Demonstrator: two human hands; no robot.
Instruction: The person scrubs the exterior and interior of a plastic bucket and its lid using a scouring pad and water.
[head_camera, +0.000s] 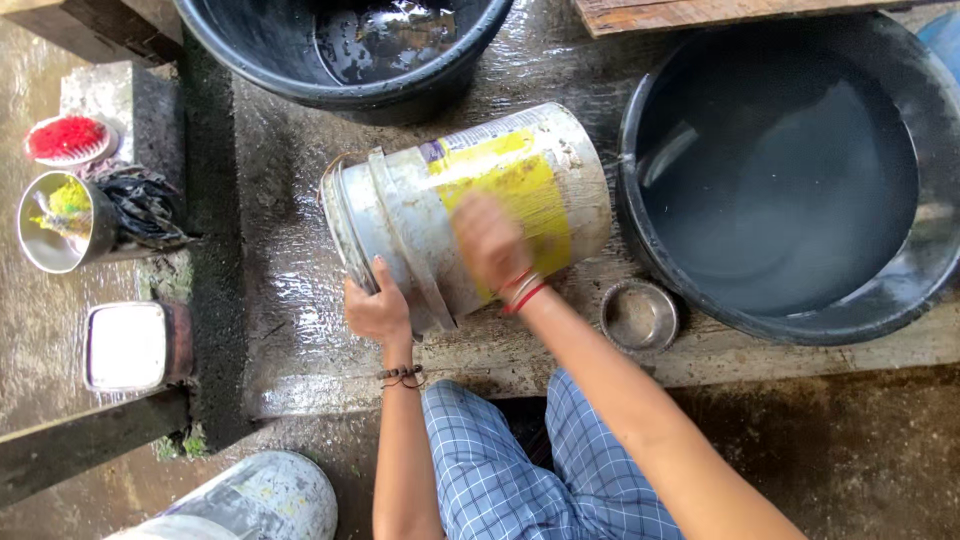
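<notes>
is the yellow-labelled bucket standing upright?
No, the bucket lies on its side on the wet slab, the left hand at its rim and the right hand on its label.
</notes>
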